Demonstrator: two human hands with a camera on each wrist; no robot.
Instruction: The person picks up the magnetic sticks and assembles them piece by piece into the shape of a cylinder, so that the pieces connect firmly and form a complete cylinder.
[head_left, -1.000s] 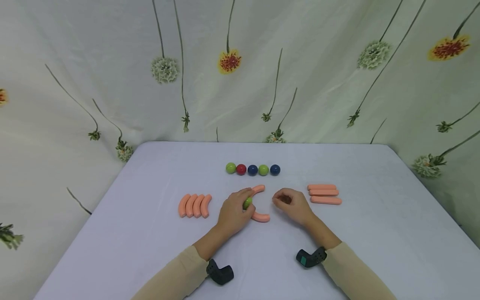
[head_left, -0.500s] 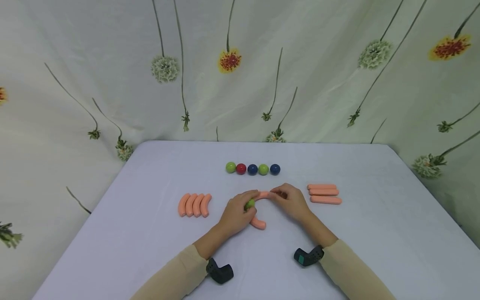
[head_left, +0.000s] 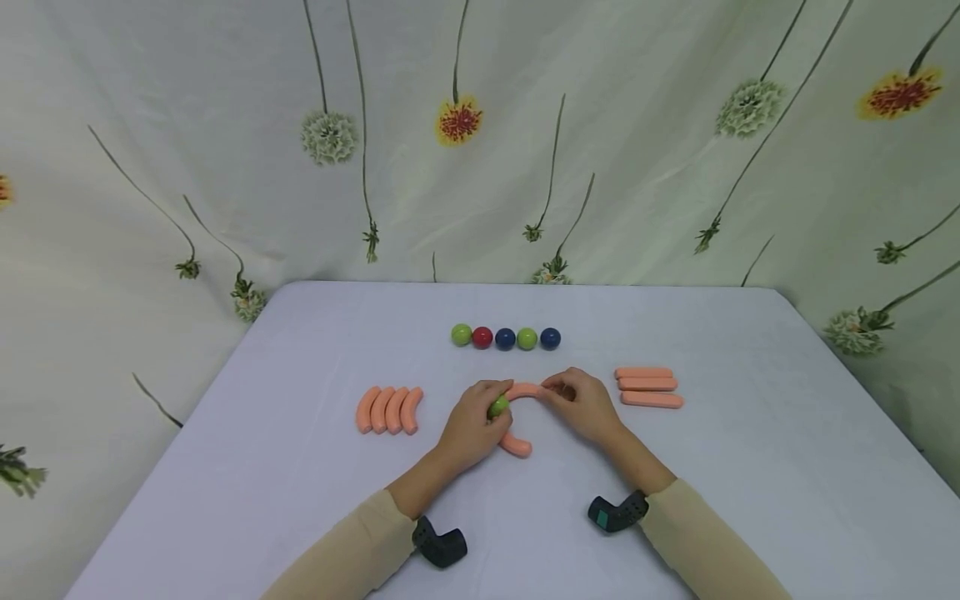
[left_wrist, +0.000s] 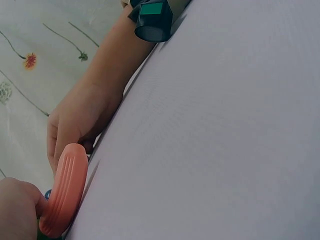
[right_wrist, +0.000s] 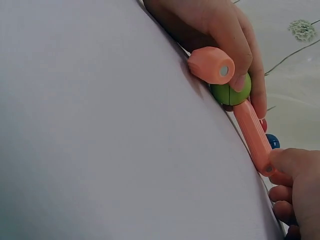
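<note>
Grasping a light green ball [head_left: 498, 407] between thumb and fingers, a person's left hand [head_left: 471, 421] works in the middle of a pale table [head_left: 750, 400]. Facing it, the right hand [head_left: 585, 404] pinches the outer end of a curved pink rod [head_left: 525, 389], whose other end meets the ball on its far side. A second curved rod [head_left: 516, 446] reaches out from under the left hand on the near side; from where I stand, I cannot tell whether either rod is firmly fixed to the ball.

The building looks to be at an early stage: one ball and two rods are brought together, if not surely joined. Unused pieces lie in neat groups: four curved rods [head_left: 394, 412] side by side to the left, three straight rods [head_left: 647, 384] stacked in a row to the right, and five balls [head_left: 506, 339] lined up behind the hands, running green, red, dark blue, green, dark blue.

No brand or lettering can be read anywhere; the dark wrist camera [head_left: 618, 511] on the right arm bears only a plain teal patch [left_wrist: 151, 8]
</note>
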